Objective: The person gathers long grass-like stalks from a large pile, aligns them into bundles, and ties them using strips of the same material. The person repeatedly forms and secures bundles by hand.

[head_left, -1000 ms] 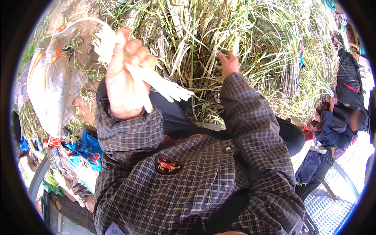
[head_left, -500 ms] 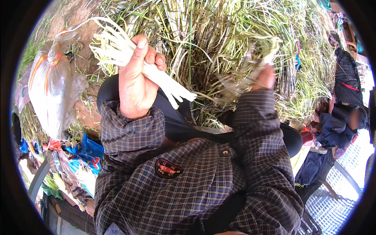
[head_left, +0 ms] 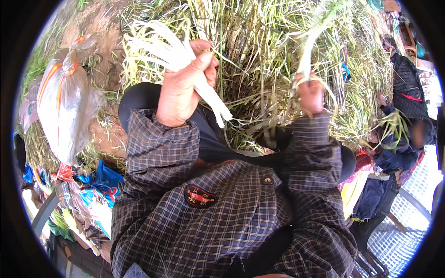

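Observation:
My left hand [head_left: 181, 97] is closed round a bunch of white, scallion-like stalks [head_left: 212, 99]. The pale, fringed ends fan out past the thumb toward the upper left, and the smooth white ends point down to the right. Over on the right, my right hand [head_left: 311, 96] grips a pale green, scallion-like stalk [head_left: 308, 51] that stands upright, its leafy top blurred by motion. Thin loose leaves hang about those fingers. Both hands are raised over a broad heap of green and yellowing stalks [head_left: 259, 51].
A tied clear plastic bag [head_left: 62, 111] stands on bare soil [head_left: 99, 23] at the left. Blue plastic bags [head_left: 106, 180] lie below it. At the right edge a person in dark clothes [head_left: 394, 148] sits near the heap, with leaves in front of them.
My left hand has moved right with its bunch. The right hand has risen slightly, and its stalk now stands upright. Green leaves now show in front of the person at the right.

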Motion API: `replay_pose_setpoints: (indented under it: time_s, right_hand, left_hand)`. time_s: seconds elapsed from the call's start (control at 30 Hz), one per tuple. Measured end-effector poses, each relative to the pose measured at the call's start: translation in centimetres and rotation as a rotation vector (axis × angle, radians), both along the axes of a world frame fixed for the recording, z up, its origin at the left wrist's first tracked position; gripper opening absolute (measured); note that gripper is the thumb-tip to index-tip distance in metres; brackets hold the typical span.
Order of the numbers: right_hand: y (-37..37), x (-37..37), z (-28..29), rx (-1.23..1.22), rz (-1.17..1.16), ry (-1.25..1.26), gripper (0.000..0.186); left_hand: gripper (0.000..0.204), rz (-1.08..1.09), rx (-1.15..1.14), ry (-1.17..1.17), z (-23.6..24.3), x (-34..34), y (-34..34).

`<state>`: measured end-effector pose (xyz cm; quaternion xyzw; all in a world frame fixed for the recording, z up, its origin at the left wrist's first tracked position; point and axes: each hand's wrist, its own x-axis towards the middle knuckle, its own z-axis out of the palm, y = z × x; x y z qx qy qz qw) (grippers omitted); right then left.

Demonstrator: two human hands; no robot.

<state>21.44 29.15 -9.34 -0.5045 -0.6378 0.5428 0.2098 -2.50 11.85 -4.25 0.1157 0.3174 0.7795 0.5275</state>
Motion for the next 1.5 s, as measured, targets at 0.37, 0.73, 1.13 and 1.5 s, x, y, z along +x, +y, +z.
replay_pose_setpoints:
  time_s: [0.37,0.73,1.13,1.5]
  right_hand:
    - [-5.0,-2.7,1.3,0.235,-0.007,0.096,0.024]
    - [-7.4,-3.8,3.4,0.380,0.046,0.311,0.014]
    - [-8.6,-4.7,2.9,0.183,0.280,0.391,0.016]
    - [2.0,4.4,-6.2,0.066,-0.851,-0.313,0.018]
  left_hand:
    - [0.022,-0.120,-0.148,0.129,-1.4,2.5,1.4]
    - [0.019,-0.184,-0.225,0.260,-2.3,3.8,2.6]
    - [0.016,-0.049,-0.174,0.267,-3.9,5.4,3.6]
    - [0.025,0.018,-0.201,0.221,-2.9,3.9,2.9]
